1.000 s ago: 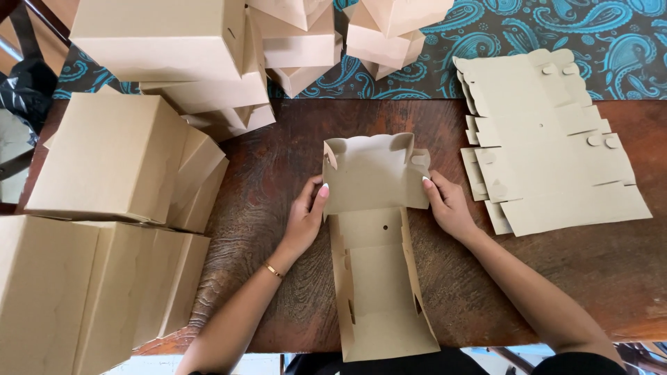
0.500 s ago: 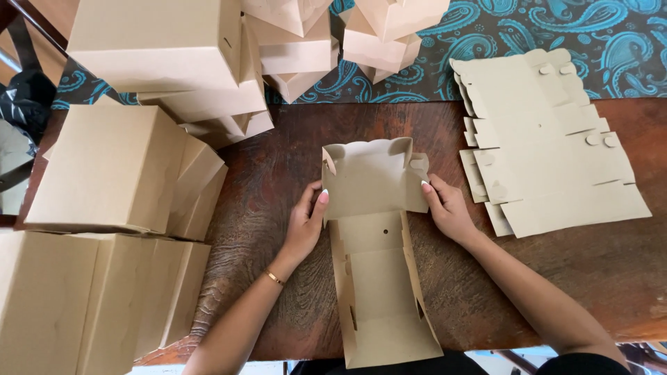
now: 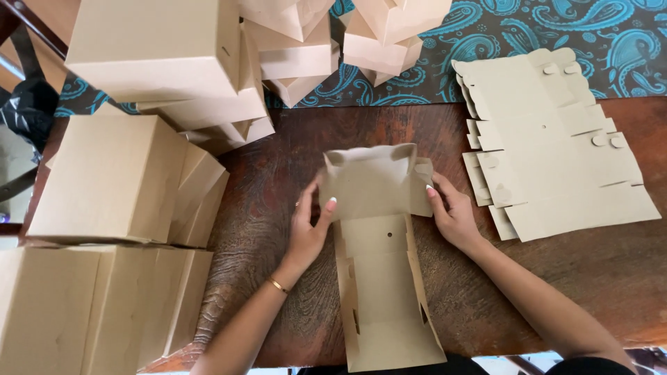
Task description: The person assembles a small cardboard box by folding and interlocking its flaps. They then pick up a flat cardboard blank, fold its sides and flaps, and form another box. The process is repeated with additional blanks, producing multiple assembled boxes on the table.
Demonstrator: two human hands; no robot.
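Dark wood surface point(image 3: 278, 173), folded boxes point(image 3: 111, 180) at left. Left hand point(image 3: 309, 226) and right hand point(image 3: 451, 215) pinch the half-folded cardboard box point(image 3: 379, 236), fingers closed on its flaps. Best to press both sides evenly.

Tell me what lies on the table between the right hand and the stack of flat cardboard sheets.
Nothing: the head view shows only bare brown table between the right hand and the flat sheets.

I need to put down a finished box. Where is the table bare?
Bare wood lies between the half-folded box and the flat stack, and just left of the left hand. The folded boxes crowd the left side.
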